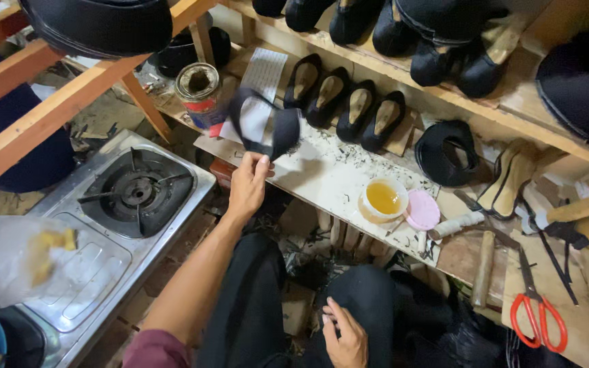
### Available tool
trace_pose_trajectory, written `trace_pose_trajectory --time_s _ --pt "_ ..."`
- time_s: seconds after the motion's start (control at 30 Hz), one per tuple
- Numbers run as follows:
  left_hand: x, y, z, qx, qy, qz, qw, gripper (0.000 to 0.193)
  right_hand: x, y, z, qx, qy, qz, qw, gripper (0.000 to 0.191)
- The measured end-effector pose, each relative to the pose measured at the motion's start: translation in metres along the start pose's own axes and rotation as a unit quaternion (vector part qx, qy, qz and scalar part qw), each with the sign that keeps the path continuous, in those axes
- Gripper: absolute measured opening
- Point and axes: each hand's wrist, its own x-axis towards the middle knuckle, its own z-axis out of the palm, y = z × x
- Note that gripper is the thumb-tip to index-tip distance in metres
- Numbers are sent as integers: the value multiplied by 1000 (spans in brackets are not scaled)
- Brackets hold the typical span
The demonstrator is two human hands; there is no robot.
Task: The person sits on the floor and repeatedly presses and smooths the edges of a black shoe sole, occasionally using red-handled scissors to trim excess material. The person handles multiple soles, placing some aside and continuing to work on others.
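My left hand reaches forward over the low white work board and pinches the lower edge of a black shoe upper, which is blurred from motion and hangs above the board's left end. My right hand lies with loose fingers on my right knee and holds nothing. Just right of the left hand stand a small tub of yellow glue and a pink lid.
A row of black shoes on lasts lines the wooden shelf behind. A tin can stands at left, a gas stove below it, a plastic bag beside. Red-handled scissors, a wooden-handled tool and a black coiled strip lie at right.
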Motion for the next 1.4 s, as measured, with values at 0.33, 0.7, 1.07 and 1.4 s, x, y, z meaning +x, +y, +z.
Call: trace_pose_trajectory --time_s 0.33,0.7,1.07,1.4 --pt "37 11 -20 -231 -14 43 972 19 19 4 17 7 -23 9 1000 41" --pt "-130 -1 30 -261 -111 -181 942 16 87 -8 -7 268 -22 42 962 44" --pt "-180 -31 50 -260 -168 -241 920 16 98 -8 -25 283 -96 135 945 49" --pt "-179 -36 64 -329 -221 -266 878 18 123 4 -44 286 -181 144 930 48"
